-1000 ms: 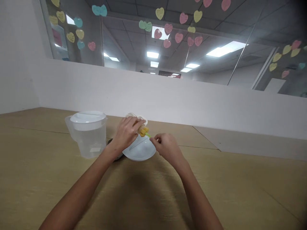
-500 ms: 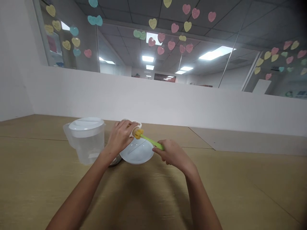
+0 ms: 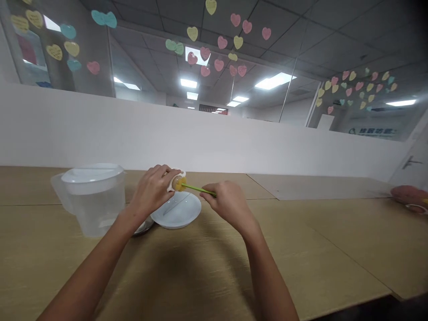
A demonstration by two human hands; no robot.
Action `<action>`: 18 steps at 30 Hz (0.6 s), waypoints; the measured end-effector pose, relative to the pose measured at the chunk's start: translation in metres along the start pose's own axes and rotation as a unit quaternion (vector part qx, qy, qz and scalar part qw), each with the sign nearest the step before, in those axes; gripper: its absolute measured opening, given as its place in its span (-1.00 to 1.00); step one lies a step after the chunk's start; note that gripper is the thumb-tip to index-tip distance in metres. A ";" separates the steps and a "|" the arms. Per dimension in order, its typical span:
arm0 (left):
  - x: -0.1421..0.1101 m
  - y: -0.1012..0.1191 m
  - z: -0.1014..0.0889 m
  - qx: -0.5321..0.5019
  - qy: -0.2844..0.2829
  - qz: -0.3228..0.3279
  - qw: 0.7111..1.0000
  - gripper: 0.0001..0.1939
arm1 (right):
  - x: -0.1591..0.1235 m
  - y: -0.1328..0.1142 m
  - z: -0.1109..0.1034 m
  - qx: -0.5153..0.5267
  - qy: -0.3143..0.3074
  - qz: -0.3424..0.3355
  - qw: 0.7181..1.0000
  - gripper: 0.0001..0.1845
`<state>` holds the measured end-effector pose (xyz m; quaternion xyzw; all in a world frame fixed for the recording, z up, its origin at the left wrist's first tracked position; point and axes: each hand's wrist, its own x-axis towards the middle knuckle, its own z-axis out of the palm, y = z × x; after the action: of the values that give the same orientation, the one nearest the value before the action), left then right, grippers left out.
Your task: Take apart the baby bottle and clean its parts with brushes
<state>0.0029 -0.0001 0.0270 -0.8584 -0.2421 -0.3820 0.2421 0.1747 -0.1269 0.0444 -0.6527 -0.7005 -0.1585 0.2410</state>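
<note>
My left hand (image 3: 152, 189) is wrapped round a small white cup (image 3: 170, 183), tilted with its mouth toward the right; the hand hides most of its body. My right hand (image 3: 227, 203) grips the green handle of a sponge brush (image 3: 195, 188). The brush's yellow head is inside the cup's mouth. Below both hands lies a shallow white bowl (image 3: 183, 217) with a thin straight line across its inside; I cannot tell if that is a ridge or a stick. A dark-rimmed round object (image 3: 144, 227) shows partly beneath my left forearm, beside the bowl.
On the left of the wooden table (image 3: 301, 258) stands a translucent pitcher (image 3: 98, 211) with a white lid and a handle. A white wall with a window above it rises behind. At the far right edge lies a reddish object (image 3: 408, 194), partly out of view.
The yellow brush head has gone deeper into the cup, and my right hand has come closer to it. My view has turned rightward, so everything appears shifted left.
</note>
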 end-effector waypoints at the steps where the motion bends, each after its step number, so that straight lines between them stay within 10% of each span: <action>1: 0.000 0.002 -0.001 -0.015 -0.004 -0.002 1.000 -0.59 | 0.002 -0.003 0.002 -0.022 -0.004 -0.002 1.000 -0.69; 14: -0.004 -0.014 0.009 -0.029 -0.021 -0.001 0.999 -0.60 | 0.014 -0.016 0.029 0.026 -0.021 0.035 0.999 -0.46; 18: -0.004 -0.016 0.004 -0.030 -0.029 -0.010 0.999 -0.61 | 0.015 -0.011 0.032 0.041 0.038 0.024 0.998 -0.69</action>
<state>-0.0069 0.0140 0.0249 -0.8734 -0.2462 -0.3667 0.2050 0.1587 -0.0984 0.0274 -0.6523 -0.6811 -0.1487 0.2973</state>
